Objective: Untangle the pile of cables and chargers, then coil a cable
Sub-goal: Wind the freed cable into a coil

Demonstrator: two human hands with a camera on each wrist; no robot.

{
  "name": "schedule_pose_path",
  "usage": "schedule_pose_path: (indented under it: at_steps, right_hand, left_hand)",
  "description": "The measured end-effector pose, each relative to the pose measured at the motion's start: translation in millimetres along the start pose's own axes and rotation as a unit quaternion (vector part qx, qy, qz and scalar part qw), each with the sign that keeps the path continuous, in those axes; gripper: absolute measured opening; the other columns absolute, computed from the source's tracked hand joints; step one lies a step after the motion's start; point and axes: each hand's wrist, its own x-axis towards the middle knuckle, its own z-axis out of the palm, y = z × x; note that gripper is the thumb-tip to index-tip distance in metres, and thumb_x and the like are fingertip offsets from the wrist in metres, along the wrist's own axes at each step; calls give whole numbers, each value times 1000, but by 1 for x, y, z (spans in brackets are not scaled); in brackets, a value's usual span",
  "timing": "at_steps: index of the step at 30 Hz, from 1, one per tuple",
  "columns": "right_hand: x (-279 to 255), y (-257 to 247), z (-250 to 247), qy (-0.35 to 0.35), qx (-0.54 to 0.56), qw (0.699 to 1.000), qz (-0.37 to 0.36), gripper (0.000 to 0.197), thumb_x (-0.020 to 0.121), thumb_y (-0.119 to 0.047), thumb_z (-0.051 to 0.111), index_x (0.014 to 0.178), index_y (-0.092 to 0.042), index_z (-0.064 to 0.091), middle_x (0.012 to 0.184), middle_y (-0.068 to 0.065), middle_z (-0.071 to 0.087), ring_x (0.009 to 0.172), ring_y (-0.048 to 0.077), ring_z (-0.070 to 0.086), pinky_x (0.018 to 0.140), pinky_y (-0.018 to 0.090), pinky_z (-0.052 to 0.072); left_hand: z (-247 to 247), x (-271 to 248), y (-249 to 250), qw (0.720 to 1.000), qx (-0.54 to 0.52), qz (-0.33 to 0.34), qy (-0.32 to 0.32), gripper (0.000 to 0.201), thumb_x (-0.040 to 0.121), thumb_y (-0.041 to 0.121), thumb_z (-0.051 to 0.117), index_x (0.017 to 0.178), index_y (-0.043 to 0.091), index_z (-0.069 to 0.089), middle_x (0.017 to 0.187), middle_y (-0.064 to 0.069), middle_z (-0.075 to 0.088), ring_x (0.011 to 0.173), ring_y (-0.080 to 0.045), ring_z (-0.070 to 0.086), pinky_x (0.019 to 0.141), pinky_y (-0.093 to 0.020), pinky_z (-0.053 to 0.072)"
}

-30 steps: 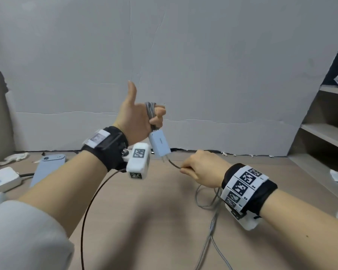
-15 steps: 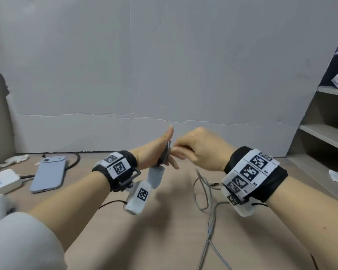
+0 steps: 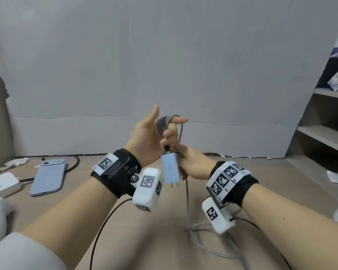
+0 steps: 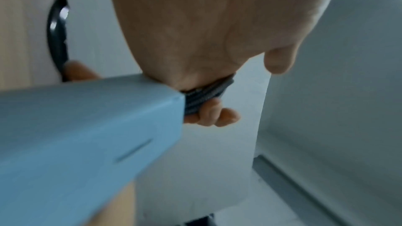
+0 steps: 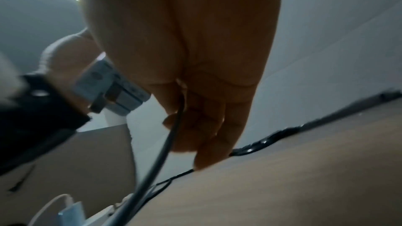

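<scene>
From the head camera, we see our left hand (image 3: 150, 141) held up with the grey cable (image 3: 165, 123) wound in loops around its fingers. The thumb sticks up and one finger points out, but the other fingers curl around the loops. The blue charger (image 3: 170, 168) hangs just under this hand, prongs down. Our right hand (image 3: 193, 164) is low, just beside the charger, and pinches the loose part of the cable. From there the cable drops to the table (image 3: 125, 240) and lies in a loose squiggle. A phone (image 3: 48, 177) lies well off to the left.

From the left wrist camera, the charger (image 4: 87, 135) fills the near side. Behind it the dark loops (image 4: 206, 95) are squeezed between the palm and the curled fingers (image 4: 215, 116).

From the right wrist camera, the cable (image 5: 172, 135) runs down out of our closed fingers (image 5: 202, 126) toward the table.

We think the untangling looks done, since this cable hangs free. The coiling is partway: some loops are on the hand, and the stretch on the table has not been wound up yet.
</scene>
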Motion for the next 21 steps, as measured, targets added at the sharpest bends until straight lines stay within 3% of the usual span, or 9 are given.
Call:
schedule_pose_path:
  at_steps: [3, 5, 7, 10, 12, 14, 16, 18, 21]
  right_hand:
    - [-14, -9, 17, -136, 59, 988, 45, 27, 99, 3, 40, 110, -21, 49, 71, 12, 54, 54, 26, 57, 56, 37, 54]
    - [-23, -16, 14, -190, 16, 980, 49, 32, 97, 1, 47, 125, -14, 45, 64, 7, 54, 48, 19, 57, 53, 31, 53]
    - [-27, -22, -1, -175, -86, 980, 36, 35, 96, -4, 49, 129, -14, 51, 62, 0, 56, 44, 11, 54, 53, 29, 53]
    - [-25, -30, -26, -92, -183, 978, -34, 24, 97, -11, 51, 111, -14, 70, 61, -9, 52, 44, 6, 47, 53, 21, 45]
    - [-22, -37, -35, -48, -178, 980, -79, 21, 98, -12, 54, 95, -11, 75, 56, -9, 47, 47, 7, 40, 51, 18, 34]
    - [-16, -39, -41, -8, -159, 982, -99, 23, 99, -13, 56, 82, -9, 72, 55, -9, 49, 49, 6, 41, 52, 19, 33]
    - [-8, -34, -49, 58, -139, 983, -106, 20, 98, -18, 62, 84, -10, 73, 59, -10, 56, 53, 4, 48, 57, 20, 39]
    - [-1, -21, -56, 125, -119, 981, -91, 18, 96, -28, 66, 87, -14, 73, 64, -6, 61, 59, 8, 53, 61, 26, 44]
    - [4, -3, -51, 144, -94, 984, -48, 28, 102, -30, 56, 82, -15, 68, 60, -4, 56, 52, 8, 48, 58, 29, 39]
  left_hand:
    - [-5, 5, 8, 993, 72, 18, 96, 77, 90, 73, 36, 124, 4, 43, 81, -6, 54, 60, -17, 39, 68, -31, 34]
    - [-14, 6, 7, 976, 157, -3, 148, 78, 80, 77, 37, 117, 9, 39, 82, -8, 57, 60, -18, 40, 64, -28, 37]
    - [-26, 4, -1, 948, 263, -56, 169, 84, 72, 89, 34, 109, 14, 43, 81, -8, 60, 61, -22, 39, 61, -31, 36]
    - [-43, -6, -17, 865, 462, -154, 125, 96, 56, 108, 24, 94, 28, 61, 84, -9, 58, 74, -26, 41, 80, -46, 38]
    - [-40, -10, -29, 842, 505, -178, 67, 108, 60, 107, 15, 93, 20, 69, 75, -7, 58, 71, -21, 44, 82, -45, 39]
    - [-31, -9, -37, 882, 438, -167, 39, 110, 72, 98, 11, 103, 8, 66, 69, -9, 62, 61, -19, 42, 70, -35, 39]
    - [-22, -8, -36, 929, 335, -155, 13, 101, 83, 86, 11, 104, 4, 66, 61, -17, 45, 52, -20, 31, 56, -29, 31]
    - [-17, -10, -30, 953, 260, -152, -22, 94, 91, 77, 16, 94, -2, 68, 52, -6, 24, 50, -17, 19, 52, -29, 21]
    - [-10, -8, -16, 985, 128, -93, -73, 76, 101, 61, 21, 90, -4, 60, 47, 5, 15, 43, -13, 15, 49, -27, 20]
